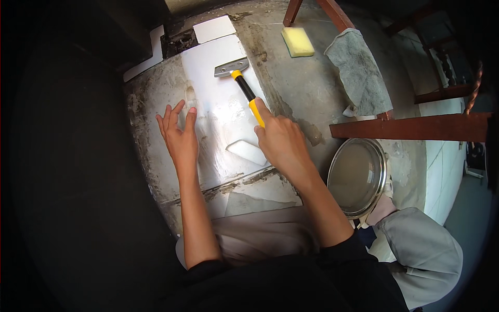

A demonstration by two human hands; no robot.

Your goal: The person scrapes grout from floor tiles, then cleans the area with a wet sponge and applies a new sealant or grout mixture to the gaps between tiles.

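Note:
My right hand (280,138) grips a scraper (246,86) by its yellow end; the handle is yellow and black, and its wide metal blade is over the upper part of a large white tile (208,70). My left hand (179,138) is open, fingers spread, over the smudged left side of the tile; I cannot tell whether it touches it. A small white irregular piece (245,152) lies on the tile between my hands. Dark grime runs along the tile's lower seam.
A yellow sponge (298,41) lies on the grimy floor. A grey cloth (357,73) hangs on a reddish wooden frame (405,127) at my right, beside a metal basin of cloudy water (353,177). Smaller white tile pieces (213,28) lie at the far end. My bent leg is at lower right.

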